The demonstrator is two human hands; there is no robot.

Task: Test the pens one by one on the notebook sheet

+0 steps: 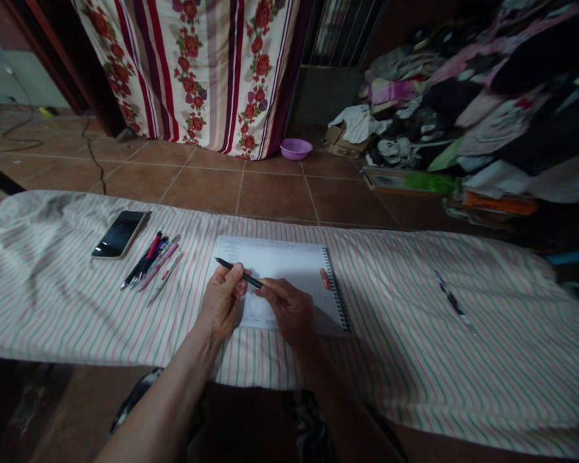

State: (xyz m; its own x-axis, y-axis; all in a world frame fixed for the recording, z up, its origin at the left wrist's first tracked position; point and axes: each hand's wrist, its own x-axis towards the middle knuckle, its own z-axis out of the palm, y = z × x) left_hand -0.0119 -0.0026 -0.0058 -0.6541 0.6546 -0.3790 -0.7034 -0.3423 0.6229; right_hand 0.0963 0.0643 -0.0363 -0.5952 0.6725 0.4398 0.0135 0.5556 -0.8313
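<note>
A dark pen [251, 280] is held between both hands above an open spiral notebook [289, 254]. My left hand [226, 294] pinches it toward its pointed end, which aims up and left. The fingers of my right hand [289, 307] are closed on its other end. On the notebook's right side, beside the wire binding, lies a small orange-red piece [324, 278] that looks like a pen cap or clip. The pages carry faint lines or print, too blurred to read.
Several pens [152, 260] lie bunched on the striped cloth [390, 360] at left, beside a phone [119, 235]. Another pen [453, 301] rests at right. Beyond the cloth-covered surface are a tiled floor, a purple basin [296, 149], a floral curtain [212, 77] and piled clothes [492, 109].
</note>
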